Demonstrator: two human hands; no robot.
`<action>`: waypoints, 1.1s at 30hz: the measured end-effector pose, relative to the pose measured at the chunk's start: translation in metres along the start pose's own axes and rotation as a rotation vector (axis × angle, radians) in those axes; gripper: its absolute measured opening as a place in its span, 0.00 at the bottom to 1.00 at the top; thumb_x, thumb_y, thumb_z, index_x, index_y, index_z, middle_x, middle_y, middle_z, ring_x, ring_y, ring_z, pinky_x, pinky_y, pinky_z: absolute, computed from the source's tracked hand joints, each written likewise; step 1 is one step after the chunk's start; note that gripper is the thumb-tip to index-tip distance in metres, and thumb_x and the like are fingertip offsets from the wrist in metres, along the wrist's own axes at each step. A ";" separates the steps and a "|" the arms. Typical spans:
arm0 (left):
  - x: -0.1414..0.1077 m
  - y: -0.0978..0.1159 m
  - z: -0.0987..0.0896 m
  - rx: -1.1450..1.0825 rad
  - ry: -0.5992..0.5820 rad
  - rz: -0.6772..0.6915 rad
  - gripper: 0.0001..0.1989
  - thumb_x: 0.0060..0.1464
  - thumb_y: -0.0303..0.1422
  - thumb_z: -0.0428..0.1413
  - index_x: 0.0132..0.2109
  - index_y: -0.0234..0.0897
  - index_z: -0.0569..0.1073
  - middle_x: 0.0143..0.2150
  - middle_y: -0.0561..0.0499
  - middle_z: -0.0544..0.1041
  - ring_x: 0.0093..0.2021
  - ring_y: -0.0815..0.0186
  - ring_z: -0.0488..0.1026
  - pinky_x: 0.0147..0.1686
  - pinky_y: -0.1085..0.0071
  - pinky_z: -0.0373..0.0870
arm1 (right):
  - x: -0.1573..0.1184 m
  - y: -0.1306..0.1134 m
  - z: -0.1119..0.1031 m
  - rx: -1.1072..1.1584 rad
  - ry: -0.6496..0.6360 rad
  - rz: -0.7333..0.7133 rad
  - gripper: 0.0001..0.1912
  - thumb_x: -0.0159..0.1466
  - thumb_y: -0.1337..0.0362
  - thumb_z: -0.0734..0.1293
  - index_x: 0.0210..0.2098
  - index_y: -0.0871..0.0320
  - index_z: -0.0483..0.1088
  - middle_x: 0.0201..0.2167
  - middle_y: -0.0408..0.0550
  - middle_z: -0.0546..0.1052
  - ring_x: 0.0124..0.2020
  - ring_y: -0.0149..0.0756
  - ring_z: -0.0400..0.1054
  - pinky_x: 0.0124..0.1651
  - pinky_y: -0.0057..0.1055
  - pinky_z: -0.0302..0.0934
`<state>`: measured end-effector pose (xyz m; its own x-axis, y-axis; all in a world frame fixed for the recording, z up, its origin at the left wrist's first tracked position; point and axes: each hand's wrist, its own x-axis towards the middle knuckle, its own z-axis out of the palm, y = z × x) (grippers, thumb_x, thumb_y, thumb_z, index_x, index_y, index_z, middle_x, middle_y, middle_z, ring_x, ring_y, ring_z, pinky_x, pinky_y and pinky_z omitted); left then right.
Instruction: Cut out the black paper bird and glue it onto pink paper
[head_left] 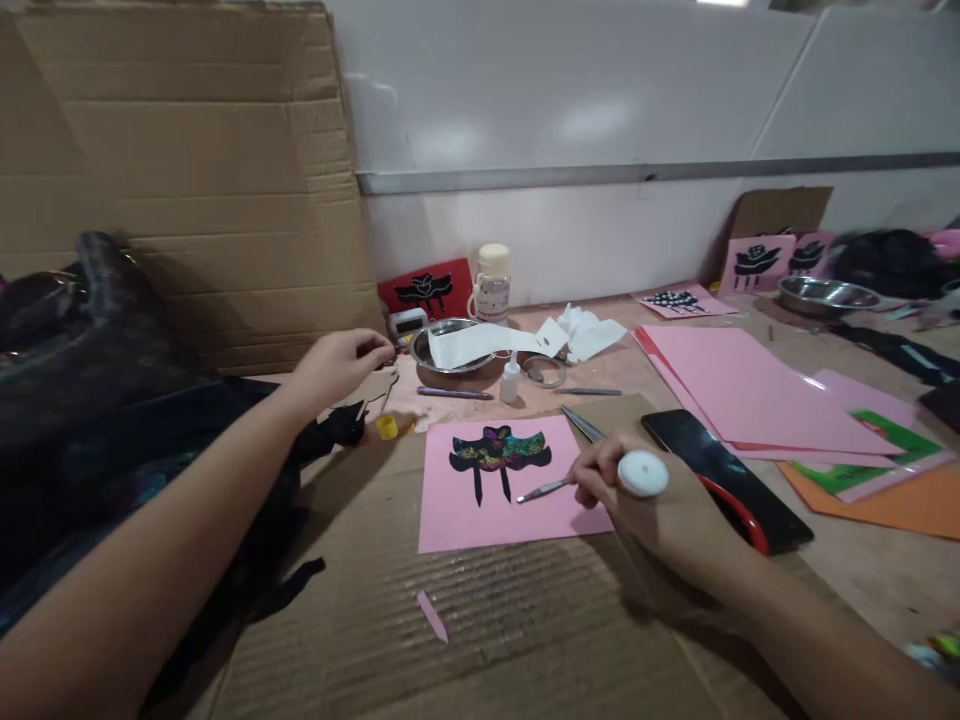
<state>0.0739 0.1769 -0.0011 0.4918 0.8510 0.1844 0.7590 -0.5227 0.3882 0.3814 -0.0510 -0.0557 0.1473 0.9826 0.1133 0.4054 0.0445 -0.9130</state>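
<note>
A pink sheet point(457, 520) lies on the cardboard, bearing a black cut-out point(499, 450) with glittery coloured patches and two pointed strips below it. My right hand point(637, 490) is closed around tweezers point(544, 490), whose tip is over the sheet; a small white round cap or container point(643, 473) shows at this hand. My left hand point(349, 365) reaches out at the left above brown and black scraps point(379, 390), its fingers bent together; whether they hold something small is hidden. A small yellow cap point(387, 427) sits near it.
Behind the sheet are a white glue bottle point(510, 380), a metal bowl point(427, 360), a pen point(454, 393) and a cream-lidded flask point(493, 285). Red-handled scissors point(739, 510), a black phone point(780, 520) and pink sheets point(765, 390) lie right. A dark bag point(67, 350) stands left.
</note>
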 end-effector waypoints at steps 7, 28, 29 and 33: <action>-0.128 0.176 0.044 -0.307 -0.487 0.570 0.10 0.69 0.34 0.55 0.48 0.45 0.82 0.44 0.54 0.86 0.38 0.67 0.82 0.36 0.75 0.76 | 0.009 -0.012 0.001 -0.084 0.073 0.029 0.14 0.59 0.55 0.73 0.31 0.54 0.66 0.28 0.41 0.69 0.30 0.36 0.64 0.32 0.32 0.61; -0.263 0.069 0.084 0.402 -0.115 0.643 0.41 0.57 0.40 0.65 0.71 0.23 0.64 0.71 0.29 0.67 0.65 0.44 0.74 0.58 0.60 0.78 | 0.003 0.013 0.008 -0.608 -0.233 -0.189 0.16 0.59 0.75 0.63 0.46 0.57 0.67 0.44 0.55 0.77 0.41 0.45 0.72 0.44 0.38 0.62; -0.258 0.073 0.083 0.377 -0.153 0.655 0.42 0.56 0.39 0.67 0.72 0.24 0.64 0.72 0.30 0.65 0.67 0.43 0.72 0.59 0.59 0.77 | 0.005 0.016 0.007 -0.623 -0.235 -0.184 0.17 0.58 0.77 0.63 0.45 0.57 0.68 0.43 0.55 0.78 0.40 0.44 0.72 0.44 0.38 0.62; -0.234 0.085 0.077 0.211 -0.317 0.664 0.47 0.53 0.46 0.70 0.72 0.29 0.63 0.75 0.32 0.60 0.71 0.44 0.66 0.65 0.55 0.72 | 0.012 0.022 0.007 -0.645 -0.212 -0.174 0.18 0.55 0.79 0.62 0.42 0.57 0.69 0.37 0.52 0.79 0.36 0.43 0.73 0.41 0.36 0.63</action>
<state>0.0566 -0.0707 -0.0805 0.9478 0.3164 0.0383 0.3115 -0.9450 0.0997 0.3861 -0.0374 -0.0769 -0.1210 0.9878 0.0976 0.8715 0.1528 -0.4660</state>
